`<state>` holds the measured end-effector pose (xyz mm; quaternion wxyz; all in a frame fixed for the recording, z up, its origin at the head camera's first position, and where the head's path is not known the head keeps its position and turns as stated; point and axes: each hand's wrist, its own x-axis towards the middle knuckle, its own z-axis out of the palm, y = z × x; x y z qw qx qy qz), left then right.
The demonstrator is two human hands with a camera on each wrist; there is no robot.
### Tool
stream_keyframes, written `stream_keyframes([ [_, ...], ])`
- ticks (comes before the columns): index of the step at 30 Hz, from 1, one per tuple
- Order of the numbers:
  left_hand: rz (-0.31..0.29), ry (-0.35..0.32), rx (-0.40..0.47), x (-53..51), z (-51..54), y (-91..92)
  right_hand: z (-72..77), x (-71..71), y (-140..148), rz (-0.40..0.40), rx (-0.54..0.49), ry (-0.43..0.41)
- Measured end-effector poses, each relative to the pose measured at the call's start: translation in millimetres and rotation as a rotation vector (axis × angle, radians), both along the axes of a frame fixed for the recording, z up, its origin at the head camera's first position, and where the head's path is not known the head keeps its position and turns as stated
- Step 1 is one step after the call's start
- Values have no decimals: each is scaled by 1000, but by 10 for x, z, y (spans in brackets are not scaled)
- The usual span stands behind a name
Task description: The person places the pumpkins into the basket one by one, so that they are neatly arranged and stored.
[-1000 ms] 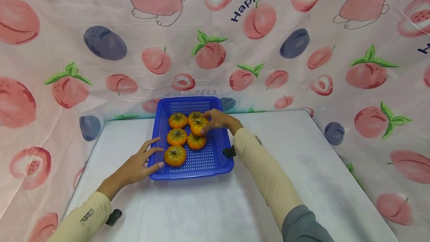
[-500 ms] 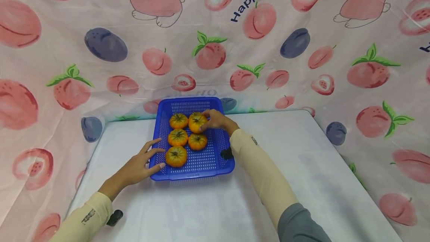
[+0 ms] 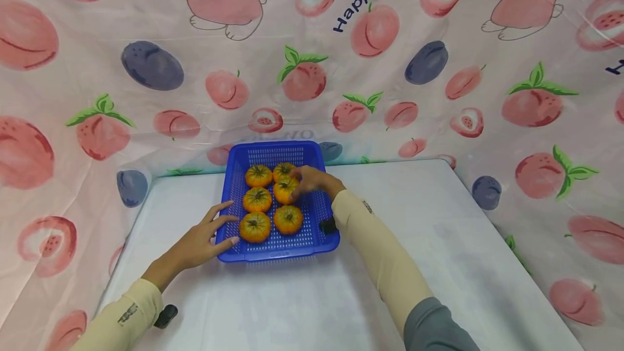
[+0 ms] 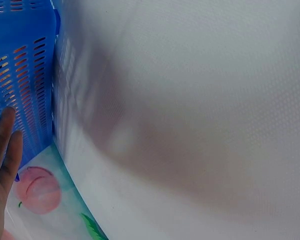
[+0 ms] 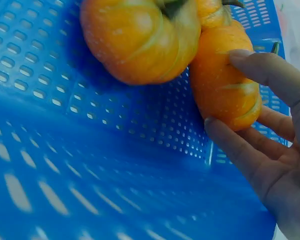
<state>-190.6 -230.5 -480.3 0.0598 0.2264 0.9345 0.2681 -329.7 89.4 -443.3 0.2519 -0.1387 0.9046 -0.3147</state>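
Observation:
Several small orange pumpkins stand in a blue plastic basket (image 3: 279,254), in a left and a right column. My right hand (image 3: 312,180) reaches over the right rim and holds the middle pumpkin (image 3: 285,190) of the right column. In the right wrist view that pumpkin (image 5: 222,82) lies between the thumb and fingers of the right hand (image 5: 285,145). Behind it is one pumpkin (image 3: 283,171), and nearer is another (image 3: 288,219). My left hand (image 3: 197,241) has its fingers spread at the basket's left rim. The left wrist view shows its fingers (image 4: 10,155) against the slotted side wall.
The basket stands at the back of a white table (image 3: 414,242), close to a fruit-print cloth (image 3: 380,80) hung behind and at the sides. A black wrist camera (image 3: 327,225) on the right arm hangs over the basket's right rim.
The held pumpkin has come down from over the back-right one into the middle of the right column. The front-right pumpkin has shifted toward the near side. My left hand has stayed in place.

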Motion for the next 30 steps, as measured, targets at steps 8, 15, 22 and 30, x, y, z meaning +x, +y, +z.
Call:
stream_keyframes([
  [8, 5, -12, -3, 7, -11, 0, -112, 46, -85, 22, 100, 11],
  [15, 1, -12, -3, 3, -1, 27, -124, 96, -105, 10, 138, -3],
  [22, -9, -6, -2, -11, -1, 24, -57, 117, -95, 51, 110, -1],
  [30, -31, 18, 2, -19, -9, -36, 311, 184, -57, 121, -8, 114],
])
